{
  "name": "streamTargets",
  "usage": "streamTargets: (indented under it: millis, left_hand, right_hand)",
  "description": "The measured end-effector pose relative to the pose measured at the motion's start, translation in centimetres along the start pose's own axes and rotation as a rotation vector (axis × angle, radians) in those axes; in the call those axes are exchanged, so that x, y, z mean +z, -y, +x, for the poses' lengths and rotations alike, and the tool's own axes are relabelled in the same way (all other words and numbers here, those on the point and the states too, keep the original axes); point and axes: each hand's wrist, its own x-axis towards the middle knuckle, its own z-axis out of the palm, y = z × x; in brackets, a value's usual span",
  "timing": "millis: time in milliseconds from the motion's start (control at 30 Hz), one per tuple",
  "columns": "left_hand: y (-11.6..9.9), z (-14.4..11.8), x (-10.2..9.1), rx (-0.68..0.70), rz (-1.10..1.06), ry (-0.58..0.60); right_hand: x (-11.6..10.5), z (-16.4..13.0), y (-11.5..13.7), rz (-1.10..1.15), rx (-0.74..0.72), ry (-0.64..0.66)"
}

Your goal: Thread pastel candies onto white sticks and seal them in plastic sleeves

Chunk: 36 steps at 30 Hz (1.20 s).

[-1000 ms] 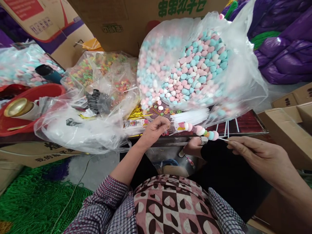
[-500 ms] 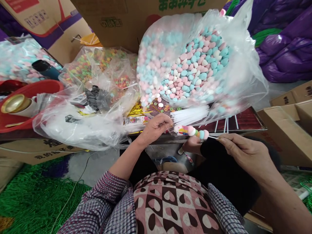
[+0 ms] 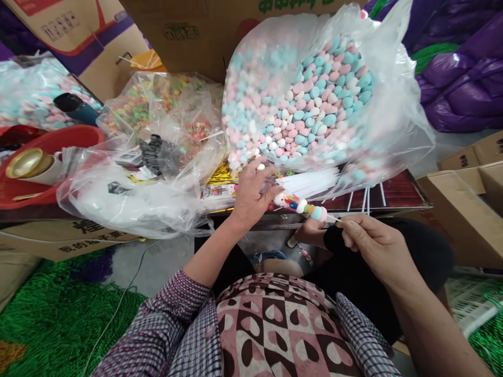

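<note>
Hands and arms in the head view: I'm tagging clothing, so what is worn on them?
Both hands are bare: the left hand and right hand show no gloves. Checked purple-and-white sleeves are pushed up past the elbows, over a pink, brown and white heart-patterned apron.

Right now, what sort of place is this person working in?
Probably a small packing or assembly workshop for sweets: an open bag of pastel candies on a cluttered table, stacked cardboard boxes, and the right hand holding a candy skewer.

head-worn view, downward, close
</note>
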Motion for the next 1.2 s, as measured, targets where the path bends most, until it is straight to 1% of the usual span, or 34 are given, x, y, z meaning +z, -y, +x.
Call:
streamTargets:
  millis: [100, 167, 267, 367, 433, 500, 567, 633, 833, 900, 967, 1067, 1133, 1200]
  left_hand:
    - [-0.1, 0.1, 0.8, -0.208, -0.119, -0.183]
    - [-0.4, 0.1, 1.3, -0.354, -0.293, -0.25]
    - [-1.3, 0.0, 1.8, -0.531, -0.64, -0.28]
    - [-2.9, 0.1, 1.6, -0.646, -0.926, -0.236]
    - [-4.2, 0.3, 1.2, -0.659, -1.07, -0.191]
    - [-5.5, 0.6, 0.7, -0.633, -1.189, -0.153]
    - [-6.5, 0.7, 0.4, -0.604, -1.249, -0.147]
    - [-7.0, 0.8, 0.4, -0.592, -1.261, -0.165]
    - [-7.0, 0.2, 1.1, -0.629, -1.268, -0.135]
    - [-6.8, 0.2, 1.1, -0.64, -1.284, -0.139]
    - [-6.7, 0.4, 1.0, -0.647, -1.28, -0.143]
    - [-6.5, 0.3, 1.0, -0.648, -1.256, -0.125]
    - [-6.3, -0.1, 1.2, -0.658, -1.237, -0.085]
    - [-5.9, -0.4, 1.2, -0.663, -1.216, -0.038]
  right_hand:
    - [1.4, -0.3, 0.5, 0.13, 0.034, -0.084]
    - [2.2, -0.4, 0.8, 0.179, 0.046, -0.124]
    - [3.1, -0.6, 1.1, 0.215, 0.05, -0.106]
    - [3.9, -0.9, 1.1, 0.256, 0.068, -0.06]
    - [4.4, -1.1, 1.1, 0.285, 0.082, -0.031]
    - [4.7, -1.2, 1.1, 0.293, 0.087, 0.006]
    - [5.1, -1.3, 1.2, 0.293, 0.088, 0.044]
    - [5.4, -1.3, 1.4, 0.309, 0.098, 0.071]
    - [6.8, -1.2, 2.0, 0.442, 0.18, 0.144]
    - [7.2, -1.1, 2.1, 0.452, 0.173, 0.18]
    - [7.4, -1.0, 2.0, 0.418, 0.136, 0.206]
    - [7.5, -1.0, 1.8, 0.339, 0.114, 0.167]
    - [7.6, -1.0, 1.6, 0.362, 0.152, 0.129]
    - [7.5, -1.0, 1.4, 0.432, 0.184, 0.142]
